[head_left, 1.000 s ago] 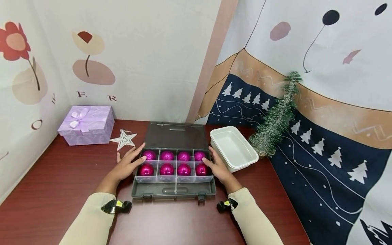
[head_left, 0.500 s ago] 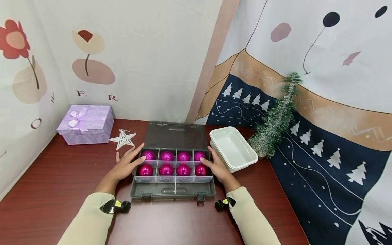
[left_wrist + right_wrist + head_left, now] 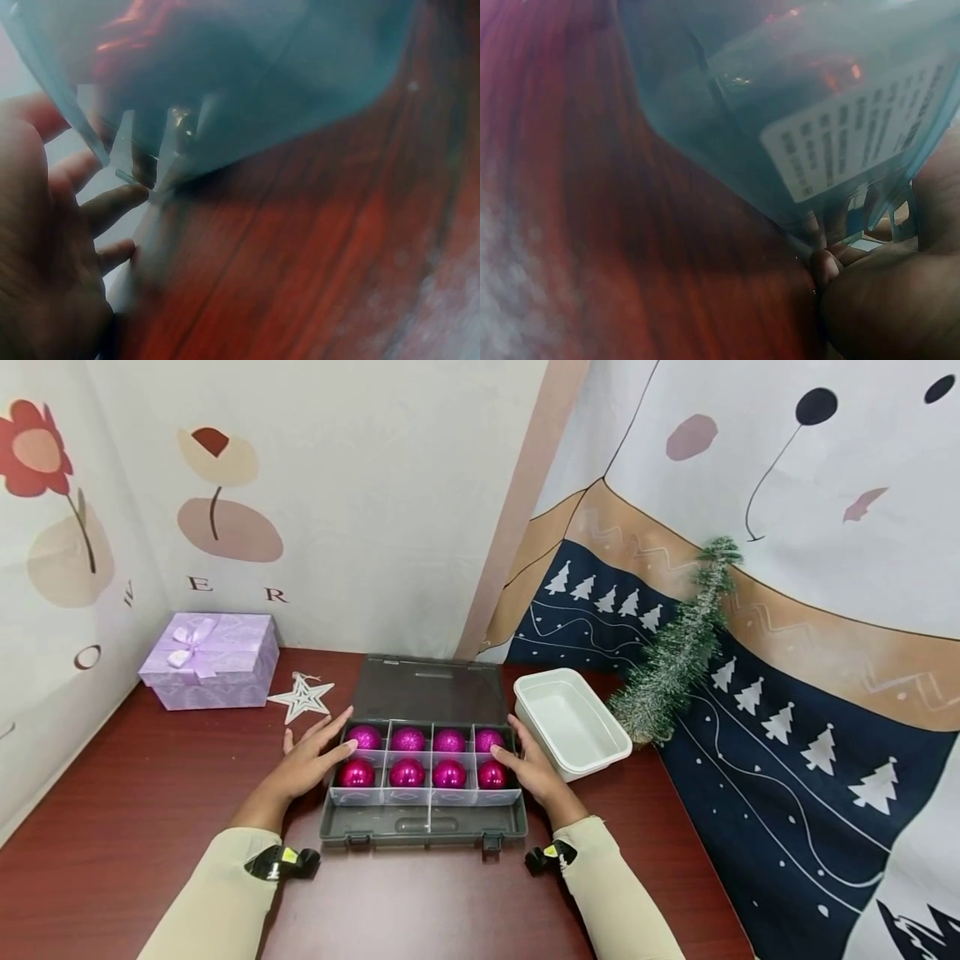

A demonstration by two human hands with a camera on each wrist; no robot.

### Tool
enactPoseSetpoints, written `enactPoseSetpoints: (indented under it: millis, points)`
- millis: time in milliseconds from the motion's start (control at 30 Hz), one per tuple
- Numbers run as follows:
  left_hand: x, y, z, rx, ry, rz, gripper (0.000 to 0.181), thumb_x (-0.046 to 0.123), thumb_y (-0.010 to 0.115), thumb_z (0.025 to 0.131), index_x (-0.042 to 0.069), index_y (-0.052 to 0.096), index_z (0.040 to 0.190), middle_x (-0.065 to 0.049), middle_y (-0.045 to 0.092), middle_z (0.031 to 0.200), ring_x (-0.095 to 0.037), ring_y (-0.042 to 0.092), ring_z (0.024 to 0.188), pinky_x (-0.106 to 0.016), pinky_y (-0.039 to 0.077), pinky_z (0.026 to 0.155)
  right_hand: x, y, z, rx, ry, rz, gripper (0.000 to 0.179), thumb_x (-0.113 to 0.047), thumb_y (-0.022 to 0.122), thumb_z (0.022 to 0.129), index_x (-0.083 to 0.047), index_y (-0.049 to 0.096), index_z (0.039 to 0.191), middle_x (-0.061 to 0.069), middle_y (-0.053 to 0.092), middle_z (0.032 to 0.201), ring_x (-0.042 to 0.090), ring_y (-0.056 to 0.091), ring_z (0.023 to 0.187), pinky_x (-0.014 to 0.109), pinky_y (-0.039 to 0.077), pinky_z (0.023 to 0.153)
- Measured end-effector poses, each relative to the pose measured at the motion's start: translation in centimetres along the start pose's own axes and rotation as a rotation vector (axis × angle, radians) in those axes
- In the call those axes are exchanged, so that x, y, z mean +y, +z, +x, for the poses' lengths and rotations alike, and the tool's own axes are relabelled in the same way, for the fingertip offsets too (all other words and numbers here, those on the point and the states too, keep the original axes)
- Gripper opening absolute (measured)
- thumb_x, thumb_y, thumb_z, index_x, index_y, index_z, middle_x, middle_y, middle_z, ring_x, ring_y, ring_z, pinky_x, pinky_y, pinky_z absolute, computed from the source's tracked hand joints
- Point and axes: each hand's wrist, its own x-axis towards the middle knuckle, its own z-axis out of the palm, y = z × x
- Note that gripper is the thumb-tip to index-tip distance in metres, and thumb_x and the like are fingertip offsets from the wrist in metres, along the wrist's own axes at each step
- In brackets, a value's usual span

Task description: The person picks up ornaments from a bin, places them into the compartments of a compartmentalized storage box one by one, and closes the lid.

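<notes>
A dark grey plastic organizer box (image 3: 423, 837) with translucent dividers lies with its lid (image 3: 427, 692) folded back. Shiny and glittery magenta Christmas baubles (image 3: 407, 773) sit in two rows of compartments; the front compartments hold none. My left hand (image 3: 307, 762) rests at the box's left edge, thumb over the rim and fingers spread along the outside. On the right edge my right hand (image 3: 534, 770) rests likewise, thumb by the end baubles. The left wrist view shows fingertips (image 3: 127, 196) at the box's side; a white label (image 3: 855, 131) appears in the right wrist view.
A white tub (image 3: 573, 722) stands just right of the box, beside a small frosted artificial tree (image 3: 675, 652). A white star ornament (image 3: 302, 697) lies behind my left hand. Farther left is a lilac gift box (image 3: 213, 662) with a bow. Printed cloth hangs behind.
</notes>
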Motion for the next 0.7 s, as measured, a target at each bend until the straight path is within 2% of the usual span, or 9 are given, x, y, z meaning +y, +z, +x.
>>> enactPoseSetpoints:
  millis: [233, 467, 600, 700]
  points:
    - [-0.2, 0.1, -0.4, 0.032, 0.046, -0.057, 0.077, 0.052, 0.061, 0.108, 0.022, 0.032, 0.173, -0.024, 0.042, 0.173, -0.057, 0.02, 0.162, -0.085, -0.024, 0.118, 0.2, 0.1, 0.3, -0.007, -0.006, 0.029, 0.084, -0.018, 0.069, 0.106, -0.01, 0.021, 0.175, 0.017, 0.013, 0.185, 0.038, 0.005, 0.173, 0.063, 0.007, 0.139]
    - [-1.3, 0.4, -0.1, 0.04, 0.062, -0.054, 0.074, 0.052, 0.06, 0.109, 0.032, 0.031, 0.174, -0.017, 0.043, 0.174, -0.054, 0.023, 0.162, -0.084, -0.024, 0.118, 0.3, 0.1, 0.3, -0.013, -0.005, 0.022, 0.085, -0.018, 0.069, 0.106, -0.007, 0.02, 0.175, 0.02, 0.013, 0.184, 0.041, 0.005, 0.172, 0.065, 0.007, 0.138]
    - [-0.9, 0.3, 0.0, 0.021, 0.066, -0.083, 0.075, 0.048, 0.06, 0.109, 0.028, 0.028, 0.174, -0.02, 0.04, 0.175, -0.054, 0.019, 0.163, -0.085, -0.027, 0.115, 0.3, 0.1, 0.3, -0.013, -0.006, 0.023, 0.087, -0.017, 0.067, 0.106, -0.003, 0.015, 0.175, 0.022, 0.01, 0.184, 0.042, 0.003, 0.172, 0.064, 0.006, 0.138]
    - [-0.4, 0.2, 0.1, -0.001, 0.04, -0.096, 0.077, 0.046, 0.061, 0.109, 0.023, 0.027, 0.175, -0.024, 0.036, 0.176, -0.055, 0.015, 0.165, -0.084, -0.027, 0.115, 0.1, 0.2, 0.3, -0.011, -0.004, 0.055, 0.088, -0.014, 0.066, 0.107, 0.0, 0.01, 0.174, 0.023, 0.008, 0.184, 0.042, 0.002, 0.172, 0.062, 0.005, 0.139]
